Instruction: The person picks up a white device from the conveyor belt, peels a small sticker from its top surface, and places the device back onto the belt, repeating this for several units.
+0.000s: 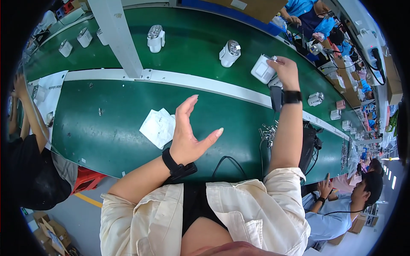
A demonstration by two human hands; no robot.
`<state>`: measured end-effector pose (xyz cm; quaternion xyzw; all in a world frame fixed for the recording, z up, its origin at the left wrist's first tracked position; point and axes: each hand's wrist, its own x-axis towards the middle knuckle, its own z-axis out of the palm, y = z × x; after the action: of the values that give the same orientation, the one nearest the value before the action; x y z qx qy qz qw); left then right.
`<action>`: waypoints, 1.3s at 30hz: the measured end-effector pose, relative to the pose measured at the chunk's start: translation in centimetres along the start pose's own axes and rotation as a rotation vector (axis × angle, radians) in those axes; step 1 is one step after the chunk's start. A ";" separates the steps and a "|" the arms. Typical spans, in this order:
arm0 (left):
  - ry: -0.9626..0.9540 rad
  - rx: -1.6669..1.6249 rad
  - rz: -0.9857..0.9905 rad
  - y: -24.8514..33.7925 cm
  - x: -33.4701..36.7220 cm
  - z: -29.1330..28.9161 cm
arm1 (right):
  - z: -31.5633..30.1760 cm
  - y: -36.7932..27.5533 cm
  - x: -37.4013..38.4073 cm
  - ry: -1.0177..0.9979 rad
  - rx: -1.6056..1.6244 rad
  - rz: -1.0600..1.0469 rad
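Your right hand (287, 73) reaches out over the green surface (192, 51) beyond the white rail (205, 88), its fingers closed on the upper edge of a boxy white device (262, 69). That device tilts just left of your wrist, and another white unit (278, 82) shows partly behind the hand. Your left hand (184, 137) is bare of any object, fingers raised and thumb spread wide, above the bench (106, 128). Just beside it, to the left, lie white packets (157, 129) in an overlapping pile. Past the rail, a white lamp-like unit (230, 53) stands left of the device you hold, and a similar unit (156, 39) stands farther left. Near your right forearm you have a cluster of small metal parts (268, 135), and a black cable (230, 158) loops close to your shirt.
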<state>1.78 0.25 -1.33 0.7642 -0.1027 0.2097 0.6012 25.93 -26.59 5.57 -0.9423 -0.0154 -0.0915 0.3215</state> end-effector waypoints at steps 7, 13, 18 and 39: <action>-0.090 -0.713 -0.572 1.0 0.6 -0.1 | -0.4 -9.0 -13.8 -0.477 0.706 -0.221; -0.285 -0.624 -0.439 1.7 1.1 -1.2 | 0.0 -12.0 -18.8 -0.539 0.563 -0.409; -0.258 -0.313 -0.207 1.8 0.5 -1.3 | -2.0 -11.2 -17.1 -0.364 0.413 -0.798; -0.022 0.166 0.026 1.0 0.2 -0.9 | 1.9 -11.1 -20.1 -0.096 0.486 -0.408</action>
<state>1.41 0.90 -0.21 0.8123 -0.1013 0.2170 0.5318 5.47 -16.02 7.17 -0.8188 -0.2405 -0.1030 0.5110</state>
